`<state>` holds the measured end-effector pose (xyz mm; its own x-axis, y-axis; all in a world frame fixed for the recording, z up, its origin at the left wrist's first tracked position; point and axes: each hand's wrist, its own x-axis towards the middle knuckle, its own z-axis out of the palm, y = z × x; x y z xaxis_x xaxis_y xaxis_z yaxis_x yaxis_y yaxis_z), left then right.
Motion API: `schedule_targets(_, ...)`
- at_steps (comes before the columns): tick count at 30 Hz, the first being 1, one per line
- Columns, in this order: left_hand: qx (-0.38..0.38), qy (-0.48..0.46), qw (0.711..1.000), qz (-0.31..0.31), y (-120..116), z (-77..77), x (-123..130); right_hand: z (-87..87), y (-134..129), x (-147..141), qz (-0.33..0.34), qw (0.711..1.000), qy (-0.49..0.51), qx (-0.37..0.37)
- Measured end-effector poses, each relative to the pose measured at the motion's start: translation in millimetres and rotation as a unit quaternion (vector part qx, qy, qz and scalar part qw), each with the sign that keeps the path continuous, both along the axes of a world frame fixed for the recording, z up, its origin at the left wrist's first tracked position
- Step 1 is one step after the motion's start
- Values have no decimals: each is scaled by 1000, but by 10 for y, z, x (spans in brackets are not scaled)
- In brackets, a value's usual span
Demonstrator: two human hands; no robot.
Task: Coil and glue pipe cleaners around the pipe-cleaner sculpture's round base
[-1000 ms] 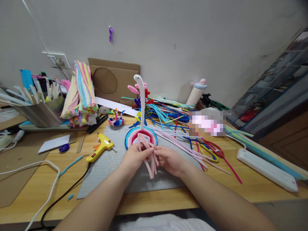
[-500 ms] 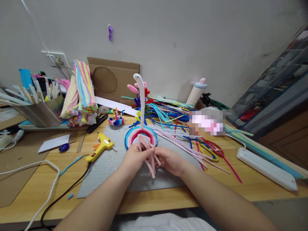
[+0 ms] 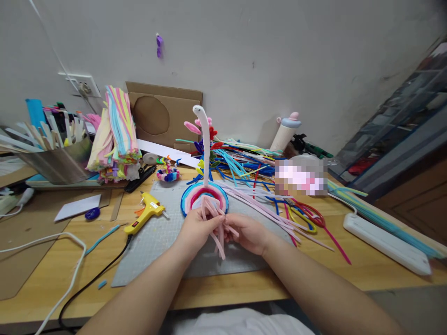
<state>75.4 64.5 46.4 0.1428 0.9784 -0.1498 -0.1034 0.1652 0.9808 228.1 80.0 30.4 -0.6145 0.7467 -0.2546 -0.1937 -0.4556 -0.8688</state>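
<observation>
Several pale pink pipe cleaners (image 3: 219, 242) are bunched between my hands, their ends pointing up and down. My left hand (image 3: 199, 229) is closed round the bunch, thumb on top. Against its right side, my right hand (image 3: 247, 233) pinches one of the strands; its fingertips are partly hidden. Just beyond the hands lies a round coil of blue, pink and white pipe cleaners (image 3: 186, 196). A tall white fuzzy stem (image 3: 206, 153) with a curved tip rises behind it. Red, pink and blue fuzzy shapes (image 3: 213, 135) stand near the stem.
A yellow glue gun (image 3: 146, 213) lies on the left of the grey cutting mat (image 3: 150, 260). Loose pink pipe cleaners (image 3: 261, 209) stretch to the right. Farther out are a white power strip (image 3: 387, 244), a bottle (image 3: 285, 132) and a metal container of sticks (image 3: 59, 163).
One pink strand end at my right fingers has swung up and to the right. My left hand keeps its place on the bunch.
</observation>
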Motion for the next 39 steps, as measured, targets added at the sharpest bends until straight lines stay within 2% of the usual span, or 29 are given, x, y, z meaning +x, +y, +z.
schedule_targets(15,4,4,1000,7,5,-1,-3,-38,20,-14,0,1000,7,11)
schedule_targets(21,1,-31,999,13,10,72,-9,-9,33,-23,-9,998,-3,64)
schedule_targets(26,6,-52,998,31,25,64,-4,-12,46,-27,-42,993,-22,104)
schedule_targets(33,-11,-55,998,-2,36,19,-3,-51,55,-30,-50,994,-13,99)
schedule_targets(39,-11,-63,998,23,55,-2,-39,43,32,-10,-30,997,5,73)
